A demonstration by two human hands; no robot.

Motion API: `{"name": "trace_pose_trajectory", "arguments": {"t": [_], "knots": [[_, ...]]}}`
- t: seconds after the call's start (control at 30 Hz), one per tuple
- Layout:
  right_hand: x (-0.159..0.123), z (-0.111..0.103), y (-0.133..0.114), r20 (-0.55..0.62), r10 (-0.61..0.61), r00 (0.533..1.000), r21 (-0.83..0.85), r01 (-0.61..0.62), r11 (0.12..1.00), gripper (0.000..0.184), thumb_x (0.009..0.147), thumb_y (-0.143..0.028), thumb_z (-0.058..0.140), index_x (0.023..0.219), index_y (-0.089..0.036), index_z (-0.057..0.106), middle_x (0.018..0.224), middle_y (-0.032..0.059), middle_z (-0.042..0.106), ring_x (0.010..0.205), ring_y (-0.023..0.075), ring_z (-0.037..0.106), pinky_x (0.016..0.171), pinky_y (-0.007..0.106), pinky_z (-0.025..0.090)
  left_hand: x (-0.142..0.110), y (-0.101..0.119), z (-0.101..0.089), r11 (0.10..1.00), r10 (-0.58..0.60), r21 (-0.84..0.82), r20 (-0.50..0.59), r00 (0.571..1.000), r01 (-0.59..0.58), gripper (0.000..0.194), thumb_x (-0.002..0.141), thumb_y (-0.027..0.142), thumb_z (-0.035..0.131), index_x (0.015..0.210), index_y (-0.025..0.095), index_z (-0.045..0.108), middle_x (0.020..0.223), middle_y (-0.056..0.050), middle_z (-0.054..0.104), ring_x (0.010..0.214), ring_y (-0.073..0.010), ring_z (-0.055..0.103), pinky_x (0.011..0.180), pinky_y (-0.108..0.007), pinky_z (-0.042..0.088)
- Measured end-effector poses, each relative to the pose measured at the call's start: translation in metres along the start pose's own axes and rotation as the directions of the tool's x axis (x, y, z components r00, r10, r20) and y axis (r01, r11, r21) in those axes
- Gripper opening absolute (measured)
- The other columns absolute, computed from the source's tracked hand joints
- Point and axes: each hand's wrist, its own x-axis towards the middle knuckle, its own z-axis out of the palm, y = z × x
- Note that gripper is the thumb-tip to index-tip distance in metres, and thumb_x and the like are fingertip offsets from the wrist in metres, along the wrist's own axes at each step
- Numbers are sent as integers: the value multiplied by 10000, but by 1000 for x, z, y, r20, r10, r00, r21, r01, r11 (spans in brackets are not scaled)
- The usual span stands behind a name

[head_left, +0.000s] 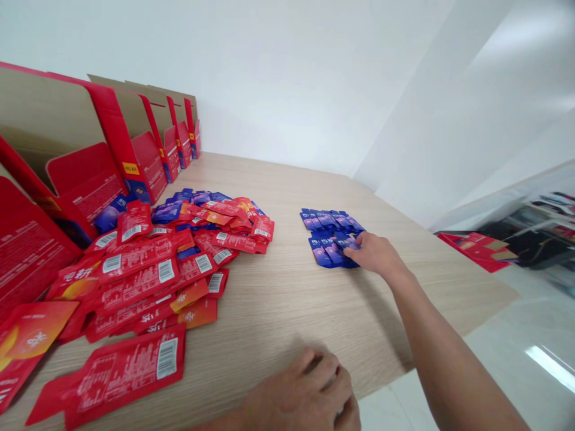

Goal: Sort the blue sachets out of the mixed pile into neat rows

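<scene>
My right hand (375, 251) reaches to the right part of the table, its thumb and fingers closed at the edge of a blue-purple pouch (347, 242) at the right end of the nearer row. Behind it lies a second row of overlapping blue pouches (330, 219). My left hand (305, 389) is low over the near table edge, fingers curled in, and nothing shows in it. To the left spreads a loose heap of red pouches (139, 257) with barcodes, some blue pouches (168, 211) mixed in at its back.
Several open red cardboard boxes (150, 158) stand in a row along the left side, flaps up. The wooden table (269, 287) meets a white wall behind. A red box (476, 250) sits beyond the table's right edge, beside blurred dark items.
</scene>
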Motion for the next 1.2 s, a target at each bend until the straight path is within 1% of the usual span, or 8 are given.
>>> {"name": "trace_pose_trajectory", "arguments": {"t": [0.13, 0.5, 0.7, 0.87, 0.97, 1.07, 1.13, 1.2], "knots": [[4, 1, -3, 3, 19, 1000, 0, -19, 1000, 456, 884, -559, 615, 1112, -175, 707, 1073, 191, 777, 1021, 356, 742, 793, 384, 521, 1, 0, 1, 1000, -14, -10, 1, 1000, 14, 148, 1042, 232, 543, 992, 160, 662, 952, -31, 697, 937, -197, 624, 826, -332, 413], [14, 6, -3, 6, -11, 1000, 18, 10, 1000, 469, 886, -549, 628, 1123, -152, 709, 1103, 204, 777, 1042, 369, 740, 813, 398, 525, 1, -3, -2, 1000, -7, -16, -9, 1000, 7, 147, 1040, 234, 552, 1021, 161, 679, 1001, -32, 719, 943, -191, 644, 808, -321, 430], [13, 9, -2, 18, 12, 1000, 16, -13, 1000, 538, 888, -643, 622, 1123, -169, 721, 1090, 209, 778, 1021, 380, 746, 806, 420, 535, 2, -1, 2, 999, -40, -37, -3, 999, 40, 158, 1039, 244, 551, 952, 172, 661, 986, -21, 725, 925, -187, 641, 804, -317, 439], [12, 0, 3, -3, 4, 1000, 38, -4, 999, 562, 925, -642, 616, 1192, -157, 718, 1128, 204, 778, 1071, 378, 739, 849, 426, 540, 1, 0, 5, 999, -36, -24, -21, 999, 36, 173, 1044, 236, 537, 968, 169, 678, 993, -21, 722, 930, -187, 635, 797, -323, 433], [6, -11, -12, -76, -87, 993, 95, 94, 991, 450, 964, -532, 627, 1203, -161, 716, 1174, 175, 777, 1108, 351, 732, 908, 415, 538, 1, -1, 6, 999, -43, -25, -40, 998, 42, 183, 1047, 239, 545, 949, 162, 679, 976, -12, 712, 910, -172, 627, 791, -324, 428], [-5, -21, -52, -160, -316, 935, 199, 344, 918, 341, 960, -410, 678, 1198, -169, 714, 1242, 140, 763, 1151, 304, 718, 987, 381, 519, 1, -2, 7, 1000, -21, 5, -41, 999, 21, 159, 1038, 244, 572, 940, 171, 674, 952, -6, 699, 907, -175, 627, 777, -332, 415], [-12, -27, -90, -219, -485, 847, 245, 529, 813, 323, 953, -360, 708, 1202, -155, 707, 1247, 143, 757, 1150, 289, 712, 1014, 374, 505, 0, -2, 10, 1000, -21, 17, -48, 999, 22, 169, 1044, 262, 576, 942, 172, 678, 931, -4, 688, 906, -173, 626, 763, -330, 406], [-16, -34, -134, -269, -635, 724, 266, 689, 674, 295, 962, -326, 707, 1193, -142, 704, 1227, 150, 755, 1133, 285, 707, 1013, 380, 495, -1, 2, 16, 999, -45, 4, -65, 997, 45, 219, 1062, 289, 564, 925, 166, 683, 924, -2, 679, 878, -157, 616, 745, -323, 407]]}}
